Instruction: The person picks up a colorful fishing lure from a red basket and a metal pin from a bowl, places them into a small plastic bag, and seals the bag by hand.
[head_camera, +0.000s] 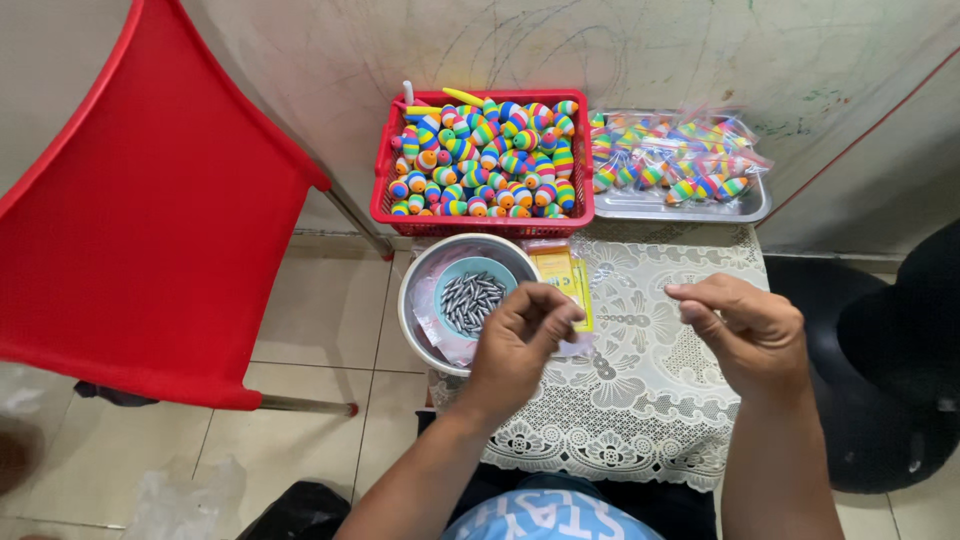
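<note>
My left hand (522, 340) hovers over the small table with fingers curled and pinched together; whether something tiny sits in the pinch cannot be made out. Just left of it stands a metal bowl (415, 300) holding a small blue dish (452, 275) of several grey metal pieces (472, 302). My right hand (750, 335) is at the same height further right, thumb and forefinger pinched, nothing visible between them. A yellow packet (562, 275) lies under my left hand's fingertips.
A red basket (480, 226) full of rainbow-striped egg-shaped floats (485, 160) stands at the table's back. Beside it a metal tray (690, 208) carries clear bags of the same floats (670, 155). A white lace cloth (630, 400) covers the table. A red chair (150, 220) stands left, a dark seat (890, 370) right.
</note>
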